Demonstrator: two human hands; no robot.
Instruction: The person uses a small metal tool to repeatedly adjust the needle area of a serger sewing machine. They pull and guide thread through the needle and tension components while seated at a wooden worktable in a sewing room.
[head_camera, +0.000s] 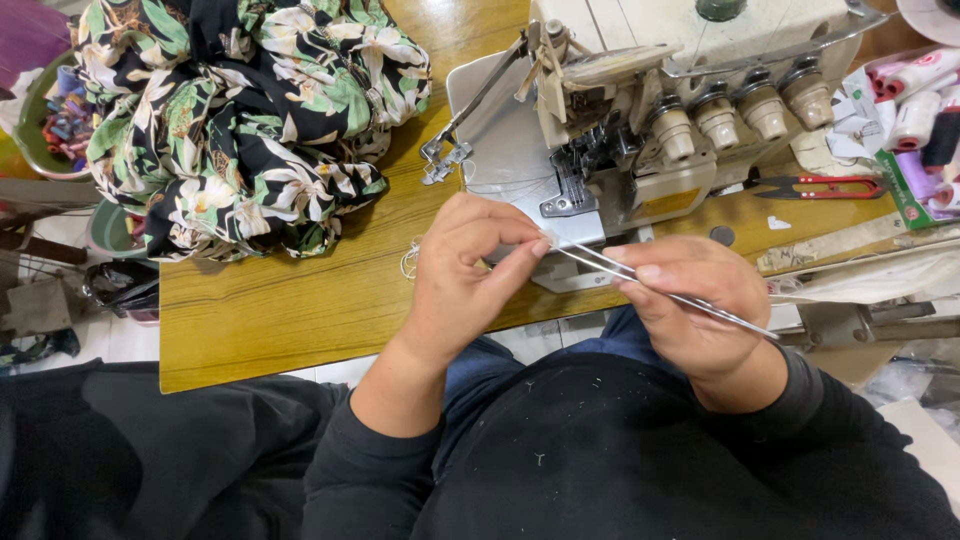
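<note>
Left hand: the left hand (465, 270) is raised in front of the overlock sewing machine (650, 110), thumb and forefinger pinched together on a fine pale thread end at about the tweezer tips; the thread itself is too thin to follow.
Right hand: the right hand (695, 305) grips metal tweezers (660, 290) like a pen, fingers clenched along the shaft, tips aimed left toward the left hand's pinch, so that both hands meet at one small point.
Where the tweezers lie: between the two hands, just before the machine's front edge and above the wooden table (290, 300), close to the needle area, which seems to keep the thread short and taut.
Machine: its front cover arm (470, 115) is swung out to the left, leaving the threading parts open to reach; four tension knobs (740, 105) line its upper face.
Cloth: a heap of black floral fabric (240, 120) is pushed to the far left of the table, well apart from the hands.
Tools aside: red thread snips (820, 187) lie right of the machine, near thread spools (915, 105) at the table's right edge.
</note>
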